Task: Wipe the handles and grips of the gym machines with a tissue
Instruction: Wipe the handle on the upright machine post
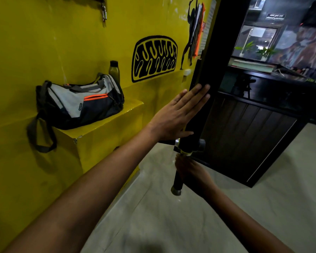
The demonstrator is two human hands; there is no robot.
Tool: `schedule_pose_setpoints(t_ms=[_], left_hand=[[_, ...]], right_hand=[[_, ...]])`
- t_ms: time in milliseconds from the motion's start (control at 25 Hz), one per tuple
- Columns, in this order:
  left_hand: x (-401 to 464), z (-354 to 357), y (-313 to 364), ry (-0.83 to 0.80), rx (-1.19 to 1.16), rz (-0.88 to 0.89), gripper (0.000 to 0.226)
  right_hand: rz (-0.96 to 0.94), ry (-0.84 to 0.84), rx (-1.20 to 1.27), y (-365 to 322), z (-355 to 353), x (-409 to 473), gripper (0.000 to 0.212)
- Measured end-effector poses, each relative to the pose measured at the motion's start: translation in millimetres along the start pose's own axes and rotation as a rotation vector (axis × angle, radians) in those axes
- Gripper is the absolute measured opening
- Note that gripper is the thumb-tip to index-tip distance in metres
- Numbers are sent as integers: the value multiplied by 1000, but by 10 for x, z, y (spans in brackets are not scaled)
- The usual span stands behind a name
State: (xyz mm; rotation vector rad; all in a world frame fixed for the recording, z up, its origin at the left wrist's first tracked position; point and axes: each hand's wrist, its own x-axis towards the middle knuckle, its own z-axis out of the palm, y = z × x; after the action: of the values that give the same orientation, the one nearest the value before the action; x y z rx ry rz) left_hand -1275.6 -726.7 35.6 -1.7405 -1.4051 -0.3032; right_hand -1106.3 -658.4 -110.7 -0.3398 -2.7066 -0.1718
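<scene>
A black door [206,73] with a glass pane stands ajar in front of me. My left hand [179,114] lies flat against its edge, fingers straight and pointing up. Below it a black bar handle [178,179] with silver end caps hangs from a yellow-and-chrome fitting [187,151] on the door. My right hand [192,172] is blurred and curls around the upper part of that handle. No tissue shows; the right palm is hidden from me.
A yellow wall with a black painted logo [154,58] runs along the left. On its yellow ledge [106,125] sit a grey-and-black duffel bag [78,103] and a dark bottle [114,70]. A dark wooden counter [248,132] stands behind the door. Pale floor [171,225] lies below.
</scene>
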Motion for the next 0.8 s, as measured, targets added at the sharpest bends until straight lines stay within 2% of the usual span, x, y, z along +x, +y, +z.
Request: schedule_pose_setpoints(t_ms=[120, 240, 320, 360, 400, 520, 680, 800], left_hand=[[-12, 11, -11, 2, 0, -9, 104], [-29, -2, -30, -19, 17, -16, 104], [-34, -5, -36, -27, 22, -14, 104], [-32, -15, -30, -34, 23, -16, 104], [-28, -23, -24, -38, 22, -16, 104], [-23, -10, -13, -29, 20, -23, 104], [-27, -28, -18, -42, 28, -20, 102], [-9, -22, -12, -36, 25, -15, 103]], right_hand=[[-142, -124, -250, -146, 175, 4, 49], [-305, -198, -348, -180, 230, -122, 43], [-343, -157, -381, -67, 137, -169, 38], [-381, -85, -403, 22, 121, -152, 37], [-384, -51, -430, 77, 95, -118, 38], [-343, -132, -520, 29, 172, -38, 42], [-431, -228, -563, -191, 275, -139, 24], [-425, -240, -524, -48, 209, -182, 40]])
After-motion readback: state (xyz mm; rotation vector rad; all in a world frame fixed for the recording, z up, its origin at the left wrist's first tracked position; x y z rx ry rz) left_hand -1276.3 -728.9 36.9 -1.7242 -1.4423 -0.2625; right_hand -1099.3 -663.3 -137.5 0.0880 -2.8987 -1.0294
